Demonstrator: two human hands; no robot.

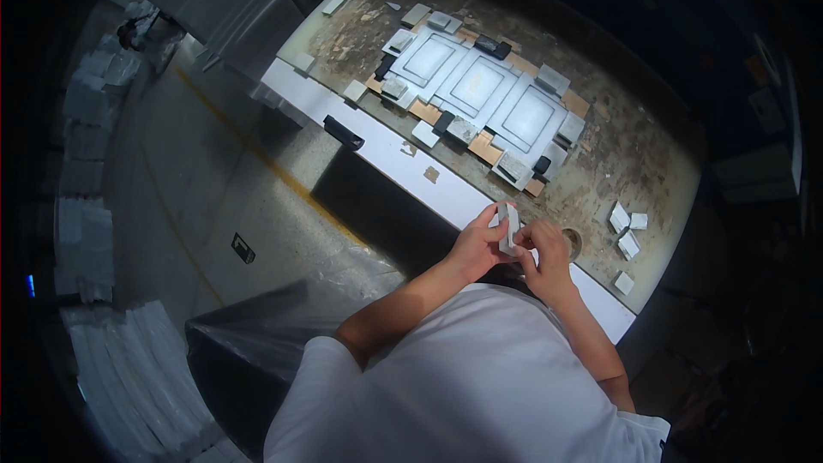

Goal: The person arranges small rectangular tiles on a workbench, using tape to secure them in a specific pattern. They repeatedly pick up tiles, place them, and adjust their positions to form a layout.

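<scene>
Ahead of you on the worn workbench (630, 163), a white panel (474, 84) marked with three rectangular outlines lies flat, ringed by small grey and black blocks. Your left forearm reaches up and inward from the lower left, elbow bent, and your left hand (476, 249) grips a pale rectangular block (508, 231), held tilted on end close to your body at the bench's near edge. Just beside it, your right hand (549, 250) curls inward, fingertips at the block's right side, though whether they grip you cannot tell; farther right lie loose white pieces (629, 246).
</scene>
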